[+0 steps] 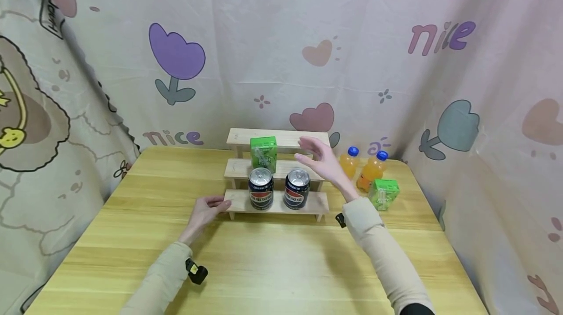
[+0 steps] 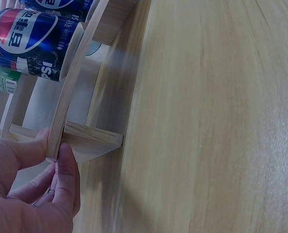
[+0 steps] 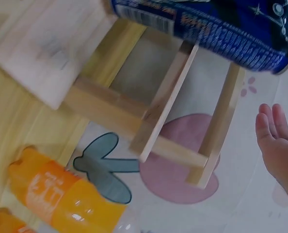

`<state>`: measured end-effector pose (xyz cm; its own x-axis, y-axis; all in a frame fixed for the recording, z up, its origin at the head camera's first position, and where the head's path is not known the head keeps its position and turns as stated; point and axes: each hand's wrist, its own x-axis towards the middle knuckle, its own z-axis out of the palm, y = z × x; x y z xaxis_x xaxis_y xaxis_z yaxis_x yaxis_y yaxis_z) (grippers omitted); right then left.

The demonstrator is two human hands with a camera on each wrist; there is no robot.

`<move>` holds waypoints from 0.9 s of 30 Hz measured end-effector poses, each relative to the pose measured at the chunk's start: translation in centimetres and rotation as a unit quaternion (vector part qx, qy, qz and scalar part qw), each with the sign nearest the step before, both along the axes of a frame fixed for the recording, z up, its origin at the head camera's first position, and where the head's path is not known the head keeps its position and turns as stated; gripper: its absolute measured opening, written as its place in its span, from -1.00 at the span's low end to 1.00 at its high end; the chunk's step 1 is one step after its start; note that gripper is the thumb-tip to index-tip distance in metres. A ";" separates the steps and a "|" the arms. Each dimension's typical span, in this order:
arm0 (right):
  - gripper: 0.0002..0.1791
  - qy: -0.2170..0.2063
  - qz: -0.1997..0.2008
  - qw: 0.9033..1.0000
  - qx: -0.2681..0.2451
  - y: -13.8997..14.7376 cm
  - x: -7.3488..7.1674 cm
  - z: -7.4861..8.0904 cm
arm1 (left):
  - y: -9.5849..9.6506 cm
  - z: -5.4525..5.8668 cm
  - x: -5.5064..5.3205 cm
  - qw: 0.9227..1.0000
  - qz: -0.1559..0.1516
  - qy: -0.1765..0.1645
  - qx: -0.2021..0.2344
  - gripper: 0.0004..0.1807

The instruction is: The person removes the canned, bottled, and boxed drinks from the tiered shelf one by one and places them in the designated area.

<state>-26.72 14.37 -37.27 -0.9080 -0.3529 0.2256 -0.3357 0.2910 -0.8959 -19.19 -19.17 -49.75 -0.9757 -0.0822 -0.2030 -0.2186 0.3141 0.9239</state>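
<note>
Left hand (image 1: 206, 212) pinches rack (image 1: 283, 164) by lowest board (image 1: 279, 201); right hand (image 1: 323, 159) empty, fingers (image 3: 281, 125) loose. Likely light, stiff; grip ends.

Cloth-walled booth, printed curtains (image 1: 264, 46) on 3 sides, wooden table (image 1: 272, 266).

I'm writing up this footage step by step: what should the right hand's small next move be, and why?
Probably move the right hand to the green carton on the table and grip it. That hand holds nothing, and the middle step carries one similar carton with bare space beside it; the left hand pinches the bottom step, which may steady it.
</note>
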 end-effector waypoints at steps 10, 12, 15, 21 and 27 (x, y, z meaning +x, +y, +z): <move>-0.29 -0.023 0.052 0.998 0.023 -3.2 -1.5 0.9 | 0.0 0.0 -0.1 1.000 0.003 0.002 0.009 -0.52; -0.29 -0.030 0.058 0.998 0.025 -3.7 -1.8 1.1 | 0.0 -0.1 -0.1 1.000 0.002 0.005 0.011 -0.53; -0.28 -0.045 0.065 0.997 0.026 -4.3 -2.1 1.4 | 0.0 -0.1 -0.1 1.000 0.003 0.007 0.015 -0.53; -0.25 -0.071 0.082 0.993 0.039 -5.3 -2.8 1.8 | 0.0 -0.1 0.0 1.000 0.003 0.005 0.013 -0.52; -0.33 -0.059 0.089 0.992 0.074 -6.6 -3.2 2.0 | 0.0 0.0 0.1 1.000 0.000 0.003 0.014 -0.51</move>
